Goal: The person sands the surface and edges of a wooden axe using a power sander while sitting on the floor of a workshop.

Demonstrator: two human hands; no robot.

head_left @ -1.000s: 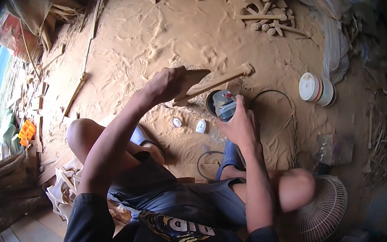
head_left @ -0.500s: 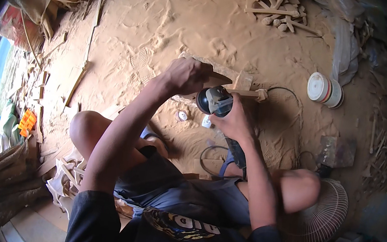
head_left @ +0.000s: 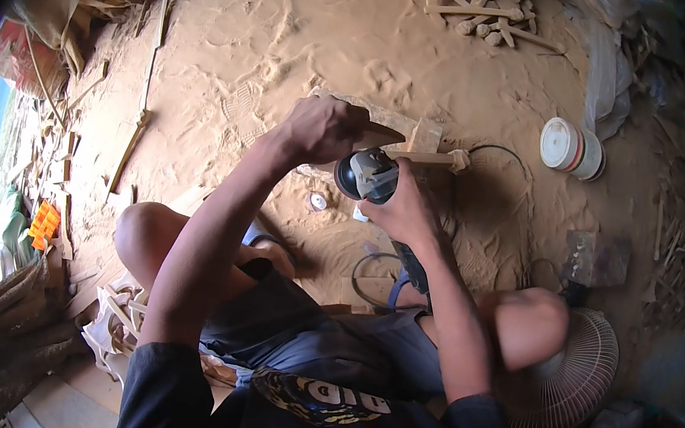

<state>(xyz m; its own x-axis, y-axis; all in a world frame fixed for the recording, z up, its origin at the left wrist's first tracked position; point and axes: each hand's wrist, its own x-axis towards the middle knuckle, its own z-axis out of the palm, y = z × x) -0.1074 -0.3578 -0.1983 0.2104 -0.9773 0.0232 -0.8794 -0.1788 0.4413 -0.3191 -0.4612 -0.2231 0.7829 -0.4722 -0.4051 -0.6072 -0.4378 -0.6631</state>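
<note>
My left hand (head_left: 319, 130) is closed around a flat, pointed piece of wood (head_left: 382, 135), whose tip sticks out to the right. Most of that piece is hidden by the fingers. In my right hand (head_left: 406, 210) is an angle grinder (head_left: 375, 172), gripped near its head. Its dark round disc (head_left: 348, 177) faces left, just below the wood piece; I cannot tell whether they touch. Under both hands lies a dusty wooden block (head_left: 425, 134), with a knobbed wooden stick (head_left: 433, 158) across its right part.
Fine sawdust covers the ground (head_left: 315, 35). Carved wooden pieces (head_left: 476, 14) are heaped at the far side. A white bucket (head_left: 573, 148) lies at right, and a fan (head_left: 578, 378) stands by my right knee. The grinder's cable (head_left: 368, 279) loops near my foot.
The view has shifted slightly. The grinder and my right hand have moved a little left, and my left hand has moved slightly left with the wood piece. Both grips stay the same.
</note>
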